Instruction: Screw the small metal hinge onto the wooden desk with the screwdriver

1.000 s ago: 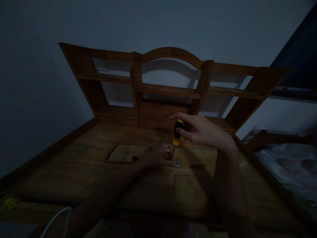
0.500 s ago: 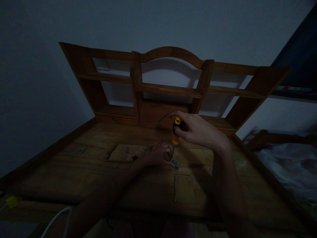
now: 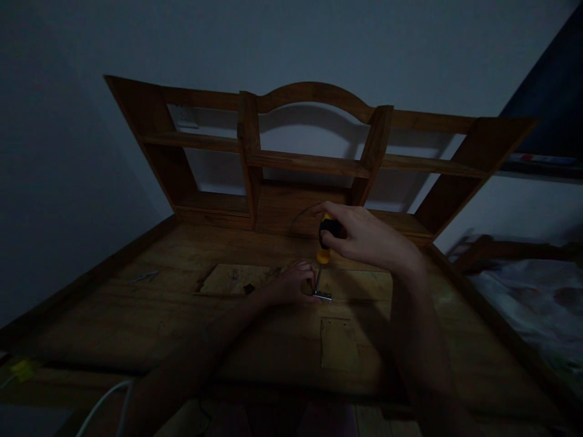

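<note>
My right hand [image 3: 350,233] is wrapped around the yellow and black handle of a screwdriver [image 3: 323,255], held upright with its shaft pointing down. Below it, my left hand [image 3: 296,284] pinches a small shiny metal hinge [image 3: 323,296] just above the wooden desktop. The screwdriver's tip reaches the hinge beside my left fingertips; the exact contact spot is too dark to make out. In front of the hinge, a pale rectangular patch [image 3: 339,343] with small holes shows on the desktop.
A wooden shelf unit [image 3: 310,162] stands along the back of the desk [image 3: 164,328] against the wall. Thin metal pieces [image 3: 146,276] lie at the left. Rough pale patches [image 3: 234,279] mark the surface. A white cable [image 3: 98,403] loops at front left, near a yellow object [image 3: 22,369].
The hinge has tilted in my left fingers, so its plate now looks narrower and more edge-on. Both hands stay almost in place, with the screwdriver still upright.
</note>
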{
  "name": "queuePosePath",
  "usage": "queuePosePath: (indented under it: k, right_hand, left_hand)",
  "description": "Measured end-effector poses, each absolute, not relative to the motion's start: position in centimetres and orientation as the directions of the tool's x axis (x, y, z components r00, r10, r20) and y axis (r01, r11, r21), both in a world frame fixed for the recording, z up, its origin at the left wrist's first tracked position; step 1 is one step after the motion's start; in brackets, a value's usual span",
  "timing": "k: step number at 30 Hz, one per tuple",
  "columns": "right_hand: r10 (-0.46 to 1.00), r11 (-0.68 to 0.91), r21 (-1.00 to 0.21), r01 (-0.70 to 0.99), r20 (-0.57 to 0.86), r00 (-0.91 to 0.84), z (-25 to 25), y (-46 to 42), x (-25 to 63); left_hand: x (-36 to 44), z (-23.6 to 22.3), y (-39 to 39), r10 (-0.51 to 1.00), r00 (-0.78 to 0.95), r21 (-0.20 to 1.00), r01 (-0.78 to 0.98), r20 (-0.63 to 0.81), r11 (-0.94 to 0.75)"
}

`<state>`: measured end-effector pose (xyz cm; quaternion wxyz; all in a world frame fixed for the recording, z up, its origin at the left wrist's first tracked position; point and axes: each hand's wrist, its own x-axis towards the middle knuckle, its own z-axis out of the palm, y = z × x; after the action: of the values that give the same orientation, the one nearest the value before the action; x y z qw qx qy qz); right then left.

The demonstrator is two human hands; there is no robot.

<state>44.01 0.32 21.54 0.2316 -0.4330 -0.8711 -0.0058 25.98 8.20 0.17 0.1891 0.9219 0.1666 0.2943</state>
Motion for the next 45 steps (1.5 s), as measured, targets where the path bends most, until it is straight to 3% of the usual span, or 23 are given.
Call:
queuePosePath:
  k: [18, 31, 37, 42, 45]
  right_hand:
    - [0.703, 0.693, -0.199, 0.693, 0.400, -0.588, 22.08, -0.61, 43.87]
    - [0.755, 0.628, -0.198, 0.752, 0.391, -0.527, 22.06, -0.59, 43.59]
    - [0.786, 0.546, -0.134, 0.827, 0.424, -0.450, 21.87, -0.32, 43.24]
    - [0.757, 0.618, -0.168, 0.768, 0.391, -0.524, 21.90, -0.50, 43.34]
    - [0.755, 0.601, -0.113, 0.791, 0.406, -0.516, 21.73, -0.69, 43.17]
  left_hand:
    - [26.00, 0.16, 8.03, 0.457, 0.765, 0.469, 0.231, 0.454, -0.852]
    - [26.01, 0.21, 8.00, 0.466, 0.750, 0.482, 0.226, 0.468, -0.847]
    - [26.10, 0.79, 7.75, 0.471, 0.773, 0.507, 0.228, 0.425, -0.831]
    - [26.14, 0.85, 7.68, 0.489, 0.763, 0.514, 0.243, 0.422, -0.823]
    - [26.11, 0.64, 7.80, 0.483, 0.755, 0.507, 0.234, 0.442, -0.830]
